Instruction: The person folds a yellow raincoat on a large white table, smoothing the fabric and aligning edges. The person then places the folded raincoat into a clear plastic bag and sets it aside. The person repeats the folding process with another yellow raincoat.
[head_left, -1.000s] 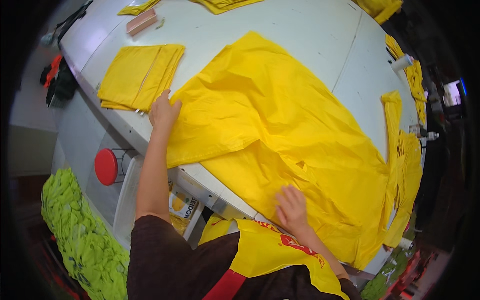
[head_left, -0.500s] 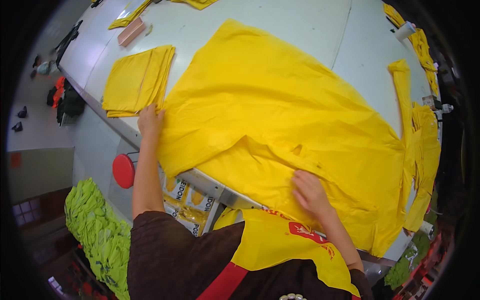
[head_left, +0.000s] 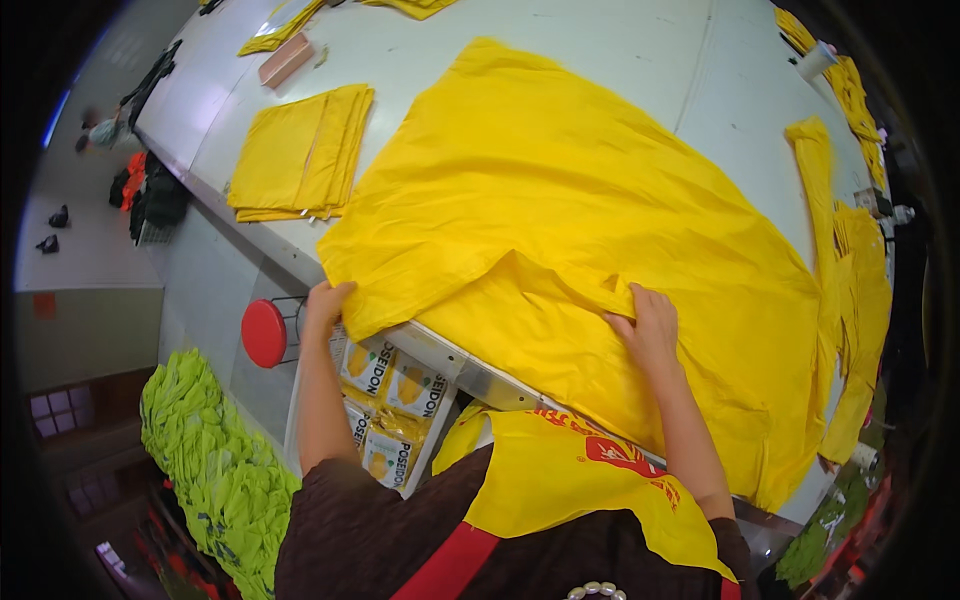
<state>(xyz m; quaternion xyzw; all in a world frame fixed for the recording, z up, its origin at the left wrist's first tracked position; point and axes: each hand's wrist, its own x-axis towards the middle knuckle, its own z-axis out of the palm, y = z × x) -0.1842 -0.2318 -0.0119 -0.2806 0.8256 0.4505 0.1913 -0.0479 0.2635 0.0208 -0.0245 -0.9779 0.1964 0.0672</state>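
A large yellow cloth (head_left: 600, 210) lies spread over a white table (head_left: 640, 40) and hangs over its near edge. My left hand (head_left: 326, 302) grips the cloth's near left corner at the table edge. My right hand (head_left: 650, 325) pinches a raised fold of the same cloth near the table's front. A ridge of fabric runs between the two hands.
A stack of folded yellow cloths (head_left: 300, 155) lies at the left of the table, with a small brown block (head_left: 285, 62) behind it. More yellow pieces (head_left: 850, 270) drape the right edge. A red round stool (head_left: 264, 333) and a heap of light-green fabric (head_left: 215, 470) sit below left.
My left hand has slid down from the cloth's top to its corner at the table edge. My right hand moved up and right onto a fold. The cloth lies flatter.
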